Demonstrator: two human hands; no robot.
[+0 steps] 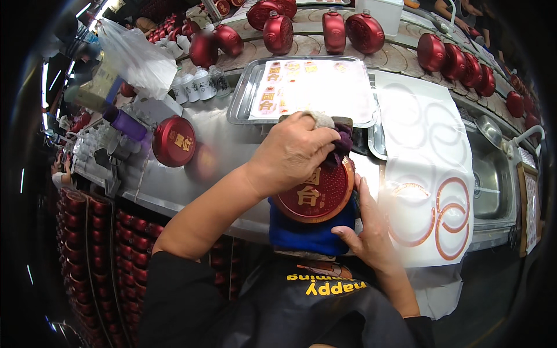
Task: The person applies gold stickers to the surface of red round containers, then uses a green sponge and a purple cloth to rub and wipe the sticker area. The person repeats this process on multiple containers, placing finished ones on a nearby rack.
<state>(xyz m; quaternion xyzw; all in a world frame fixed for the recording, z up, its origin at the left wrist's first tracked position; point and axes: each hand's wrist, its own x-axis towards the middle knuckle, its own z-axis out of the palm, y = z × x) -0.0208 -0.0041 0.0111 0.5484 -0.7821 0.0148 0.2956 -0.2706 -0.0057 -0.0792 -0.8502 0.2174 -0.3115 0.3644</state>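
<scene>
A round, flat red bottle (322,203) with gold raised characters and an orange-gold rim lies face up before me on a blue cloth (307,232). My left hand (290,152) reaches over its upper part, fingers closed on a bunched dark purple cloth (343,142) at the bottle's top end. A pale beige cloth (319,119) shows beside those fingers. The bottle's neck is hidden under hand and cloth. My right hand (374,232) steadies the bottle at its right edge, fingers along the rim and thumb near the blue cloth.
Beyond the bottle is a metal tray (243,95) with gold-printed decal sheets (319,90). White sheeting (420,145) with orange rings (454,211) lies right, before a sink (493,185). Another red bottle (174,141) stands left, near small white cups (200,87). Red bottles line the conveyor (313,49).
</scene>
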